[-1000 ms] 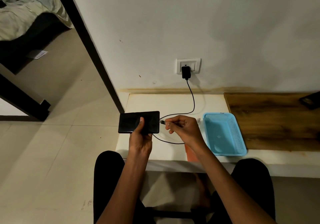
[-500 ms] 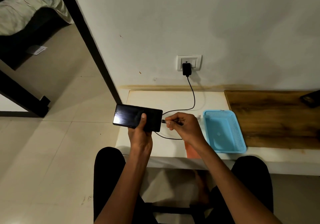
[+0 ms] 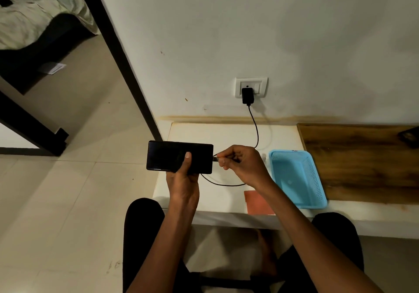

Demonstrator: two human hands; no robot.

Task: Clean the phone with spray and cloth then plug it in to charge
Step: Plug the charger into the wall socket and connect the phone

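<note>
Head view: charging step, plug at the phone's port.
Worktop (image 3: 226, 134) against the wall, wood panel (image 3: 362, 161) at right, blue basket (image 3: 317, 193) and red cloth (image 3: 256, 204) near the right arm. Phone (image 3: 167, 156) is held off the worktop's left edge, gripped by the left hand (image 3: 183, 179). Right hand (image 3: 240, 165) pinches the cable (image 3: 256, 129) plug at the phone's right end; it looks not fully seated, so a straight push remains. Charger (image 3: 247, 96) sits in the socket; nothing blocks.
</note>
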